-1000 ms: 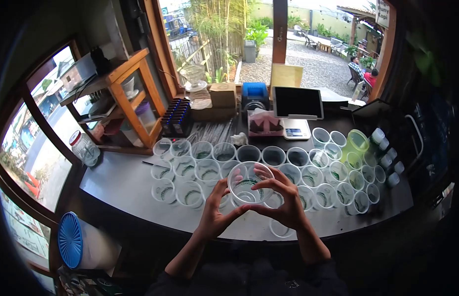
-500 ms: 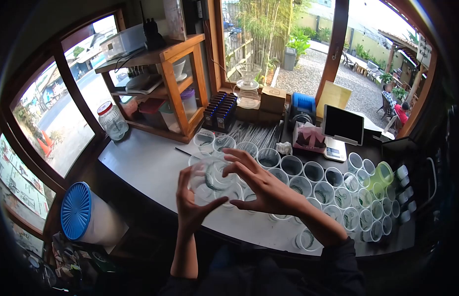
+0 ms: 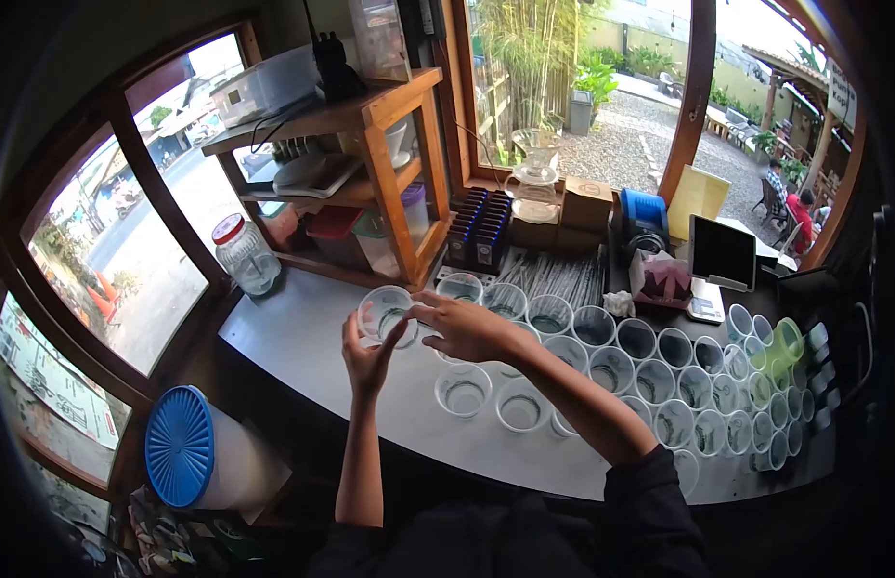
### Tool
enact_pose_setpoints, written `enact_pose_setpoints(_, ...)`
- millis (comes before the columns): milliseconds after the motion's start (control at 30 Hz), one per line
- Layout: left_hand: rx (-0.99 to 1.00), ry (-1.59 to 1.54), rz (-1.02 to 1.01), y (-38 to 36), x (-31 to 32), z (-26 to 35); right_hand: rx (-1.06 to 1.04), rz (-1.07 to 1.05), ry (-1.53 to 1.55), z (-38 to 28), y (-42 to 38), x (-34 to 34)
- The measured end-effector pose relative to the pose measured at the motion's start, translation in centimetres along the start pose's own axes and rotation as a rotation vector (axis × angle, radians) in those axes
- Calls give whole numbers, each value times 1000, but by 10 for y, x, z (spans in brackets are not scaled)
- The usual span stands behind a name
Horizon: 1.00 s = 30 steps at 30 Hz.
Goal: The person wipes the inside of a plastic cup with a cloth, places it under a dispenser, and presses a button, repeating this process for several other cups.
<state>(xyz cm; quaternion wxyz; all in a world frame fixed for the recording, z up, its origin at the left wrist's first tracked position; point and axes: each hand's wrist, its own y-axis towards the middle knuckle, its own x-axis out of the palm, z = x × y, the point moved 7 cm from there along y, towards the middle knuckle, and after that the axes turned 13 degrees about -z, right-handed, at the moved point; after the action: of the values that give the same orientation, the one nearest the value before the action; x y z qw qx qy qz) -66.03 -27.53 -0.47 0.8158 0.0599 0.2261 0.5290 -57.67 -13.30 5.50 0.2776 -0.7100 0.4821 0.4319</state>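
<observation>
A clear plastic cup (image 3: 378, 306) is in my left hand (image 3: 367, 358), raised over the left part of the cup group. The fingers curl round its left side and the thumb lies across the front. My right hand (image 3: 466, 329) reaches in from the right, fingers stretched apart, fingertips right at the cup's right edge. Below the hands, another clear cup (image 3: 464, 390) stands upright on the counter, with a similar cup (image 3: 523, 406) beside it. My right forearm hides part of the rows behind.
Many cups (image 3: 611, 370) fill the grey counter (image 3: 303, 332) to the right. Behind them lie wrapped straws (image 3: 561, 274), a tablet (image 3: 723, 252) and a pink tissue box (image 3: 659, 279). A wooden shelf (image 3: 378, 164) and a glass jar (image 3: 247, 258) stand left; a blue-lidded bin (image 3: 180, 448) sits below.
My hands have shifted from over the front cups back and left with the cup. Two front cups that the hands covered now show. The camera view has turned slightly left.
</observation>
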Motion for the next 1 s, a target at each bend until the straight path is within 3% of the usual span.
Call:
enact_pose_setpoints(33,50,77,38,6,-1,-15,7,-15,-7,8,12,5)
enact_pose_setpoints(133,-80,20,-28,21,8,-63,131,-195,-59,34,39,26)
enact_pose_setpoints(200,-167,-80,-96,20,23,-77,157,-196,-106,50,46,37)
enact_pose_setpoints(267,-62,69,-115,29,35,-105,202,-271,-140,64,52,47)
enact_pose_setpoints(433,-129,16,-306,29,53,-107,269,-273,-138,77,47,50)
enact_pose_setpoints(533,-210,-176,-284,32,51,-105,264,-193,-114,77,38,42)
enact_pose_setpoints(600,-254,-256,-376,35,55,-107,263,-122,-76,74,29,34)
enact_pose_setpoints(700,-316,-411,-436,34,65,-110,308,-153,-69,59,10,26)
enact_pose_setpoints(800,-337,-335,-386,32,62,-118,313,-123,-60,50,-12,23)
enact_pose_setpoints(867,-259,-116,-246,34,44,-115,325,-94,-74,37,-33,16)
enact_pose_setpoints(900,-187,25,-158,34,38,-106,311,-58,-86,32,-45,16)
enact_pose_setpoints(1000,-65,-56,-59,24,36,-27,332,17,-114,20,-87,8)
